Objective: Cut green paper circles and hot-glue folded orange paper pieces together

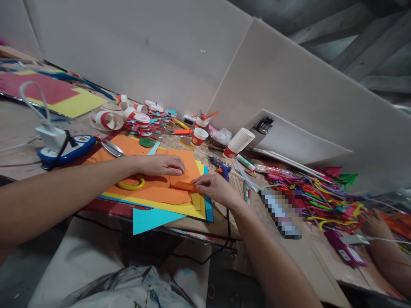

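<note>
My left hand (165,164) lies flat with its fingers stretched out, pressing on a piece of orange paper (184,156). The near right edge of that piece is lifted into a narrow fold, pinched between the thumb and fingers of my right hand (213,187). Below it lies a larger orange sheet (160,194) on top of yellow paper (198,209) and blue paper (208,207). Scissors (133,185) with a yellow handle rest under my left forearm, which hides their middle. A light-blue paper scrap (156,218) sticks out over the table's front edge.
Cut paper cups (109,119) stand at the back left, near a blue power strip (77,147). Beyond my right hand are a glue gun (221,167) and stacked paper cups (239,143). Pipe cleaners (317,196) heap at right, beside another person's arm (382,239).
</note>
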Motion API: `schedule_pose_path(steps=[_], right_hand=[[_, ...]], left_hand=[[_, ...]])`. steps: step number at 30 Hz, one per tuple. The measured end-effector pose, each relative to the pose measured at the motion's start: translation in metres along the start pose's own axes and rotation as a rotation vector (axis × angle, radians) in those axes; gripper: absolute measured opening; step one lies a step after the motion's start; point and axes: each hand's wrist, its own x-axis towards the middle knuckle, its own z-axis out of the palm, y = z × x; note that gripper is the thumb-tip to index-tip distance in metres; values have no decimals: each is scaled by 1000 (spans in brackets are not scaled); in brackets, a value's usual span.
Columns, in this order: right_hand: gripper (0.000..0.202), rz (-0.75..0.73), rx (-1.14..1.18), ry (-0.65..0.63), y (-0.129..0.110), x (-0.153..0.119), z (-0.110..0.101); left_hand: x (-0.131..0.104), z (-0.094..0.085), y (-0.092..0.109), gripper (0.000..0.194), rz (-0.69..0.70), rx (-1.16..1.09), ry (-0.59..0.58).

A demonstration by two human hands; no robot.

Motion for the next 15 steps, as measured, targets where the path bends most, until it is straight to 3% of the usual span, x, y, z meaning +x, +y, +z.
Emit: schedule_pose_path(steps=[3, 6, 15], right_hand=[[14, 31, 24, 13, 3, 1, 4], [20, 79, 71, 22, 6, 2, 4], [38, 124, 145, 78, 6, 10, -3]], left_hand=[[0, 2, -2, 40, 4, 63, 32], [-1, 2, -3, 44, -59, 101, -36], [-6, -8, 0, 49, -161, -33, -90]])
